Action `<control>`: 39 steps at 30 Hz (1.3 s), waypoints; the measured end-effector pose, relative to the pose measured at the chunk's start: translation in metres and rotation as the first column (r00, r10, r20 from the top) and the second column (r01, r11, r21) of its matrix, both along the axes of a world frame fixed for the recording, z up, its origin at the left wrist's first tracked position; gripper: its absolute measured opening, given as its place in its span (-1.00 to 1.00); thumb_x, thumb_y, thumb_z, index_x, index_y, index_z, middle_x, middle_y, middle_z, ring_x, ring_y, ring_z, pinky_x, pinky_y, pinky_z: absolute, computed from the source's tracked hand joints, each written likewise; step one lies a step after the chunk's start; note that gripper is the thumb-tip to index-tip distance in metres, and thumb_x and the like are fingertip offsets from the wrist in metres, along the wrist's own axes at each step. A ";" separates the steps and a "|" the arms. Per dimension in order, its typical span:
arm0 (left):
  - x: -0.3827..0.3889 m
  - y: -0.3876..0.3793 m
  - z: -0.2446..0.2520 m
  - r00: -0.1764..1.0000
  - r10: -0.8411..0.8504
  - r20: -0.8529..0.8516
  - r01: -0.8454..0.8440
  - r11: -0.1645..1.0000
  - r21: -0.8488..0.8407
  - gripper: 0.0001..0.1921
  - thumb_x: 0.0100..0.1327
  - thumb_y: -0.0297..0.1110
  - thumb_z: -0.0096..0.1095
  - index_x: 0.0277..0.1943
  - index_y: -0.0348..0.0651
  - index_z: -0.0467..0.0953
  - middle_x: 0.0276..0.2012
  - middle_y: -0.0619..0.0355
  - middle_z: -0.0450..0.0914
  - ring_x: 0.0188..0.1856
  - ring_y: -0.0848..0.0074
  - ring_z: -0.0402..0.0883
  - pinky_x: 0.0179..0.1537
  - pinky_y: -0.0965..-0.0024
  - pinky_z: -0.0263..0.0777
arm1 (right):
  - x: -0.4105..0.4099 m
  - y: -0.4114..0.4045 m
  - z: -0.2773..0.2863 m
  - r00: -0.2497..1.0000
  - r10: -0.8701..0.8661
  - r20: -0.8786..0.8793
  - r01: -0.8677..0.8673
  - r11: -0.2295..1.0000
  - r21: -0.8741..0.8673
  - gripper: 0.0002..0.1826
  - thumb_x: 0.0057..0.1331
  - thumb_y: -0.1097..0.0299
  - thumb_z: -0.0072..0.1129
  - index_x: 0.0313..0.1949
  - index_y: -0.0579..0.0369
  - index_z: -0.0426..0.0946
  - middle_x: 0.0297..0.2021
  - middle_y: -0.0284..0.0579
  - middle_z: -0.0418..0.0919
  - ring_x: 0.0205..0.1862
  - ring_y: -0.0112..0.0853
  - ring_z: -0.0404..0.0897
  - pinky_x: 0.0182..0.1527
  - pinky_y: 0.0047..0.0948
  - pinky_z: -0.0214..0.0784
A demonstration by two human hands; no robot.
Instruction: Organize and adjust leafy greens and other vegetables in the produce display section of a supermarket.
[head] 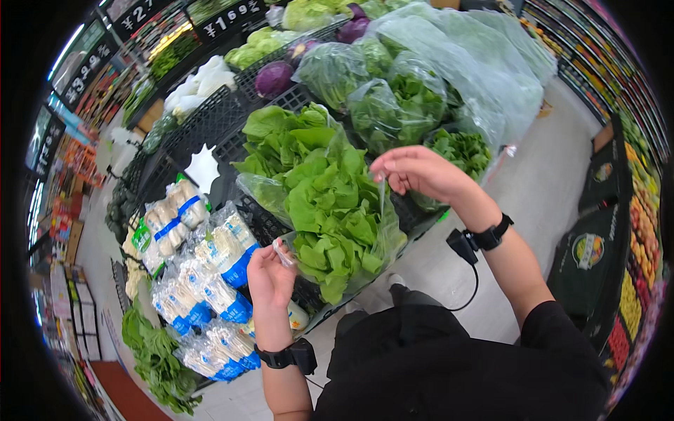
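Note:
In front of me a clear plastic bag [392, 234] lies around several heads of green leafy lettuce [331, 200], its mouth facing me. My left hand [271, 276] pinches a bunched bit of the bag's film at the lower left. At the upper right my right hand [416, 171] has thumb and forefinger together on the bag's edge, pulling the film up into a taut fold. The leaves fill the space between both hands. Each wrist wears a black strap with a small box.
Bagged enoki mushrooms [210, 287] lie left of the lettuce, near packed white mushrooms [176, 210]. Bagged greens [397, 108] and a purple cabbage [274, 79] sit behind, in black plastic crates [210, 118]. A fruit stand [590, 247] stands across the aisle at right.

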State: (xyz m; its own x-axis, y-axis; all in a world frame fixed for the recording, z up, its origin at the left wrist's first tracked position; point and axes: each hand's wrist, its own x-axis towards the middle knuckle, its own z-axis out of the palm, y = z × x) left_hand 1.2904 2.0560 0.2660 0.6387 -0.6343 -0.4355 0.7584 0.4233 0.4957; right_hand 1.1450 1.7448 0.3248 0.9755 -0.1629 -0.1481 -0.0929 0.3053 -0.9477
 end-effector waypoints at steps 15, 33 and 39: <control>-0.110 0.005 -0.075 0.547 -0.307 0.779 -0.276 0.812 0.514 -0.24 -0.09 -0.33 0.54 0.21 -0.24 0.32 0.03 0.00 0.49 0.09 0.29 0.44 0.11 0.28 0.33 | -0.048 0.006 -0.166 0.971 0.237 -0.041 -0.182 0.614 -0.768 0.29 -0.17 0.13 0.55 0.38 0.14 -0.23 0.31 0.18 0.02 0.35 0.04 0.04 0.34 -0.16 -0.06; -0.097 0.077 -0.116 0.044 -0.820 0.571 -0.557 0.454 0.695 -0.34 0.01 -0.47 0.37 0.21 -0.25 0.29 0.11 0.01 0.42 0.10 0.37 0.45 0.09 0.32 0.35 | 0.001 0.023 -0.168 0.831 0.556 0.013 -0.358 0.552 -0.753 -0.20 -0.10 0.34 0.35 0.16 0.29 0.23 0.05 0.22 0.38 0.09 0.03 0.38 0.15 -0.19 0.24; 0.037 0.054 -0.074 0.676 -0.123 0.726 -0.351 0.813 0.465 -0.52 0.33 -0.47 0.03 0.28 -0.36 0.17 0.21 -0.12 0.33 0.23 0.32 0.38 0.20 0.32 0.27 | 0.086 -0.021 -0.105 0.947 -0.319 -0.027 0.293 0.898 -0.330 -0.45 0.28 0.10 0.17 0.10 0.22 0.31 -0.08 -0.10 0.49 -0.05 -0.42 0.45 0.00 -0.44 0.30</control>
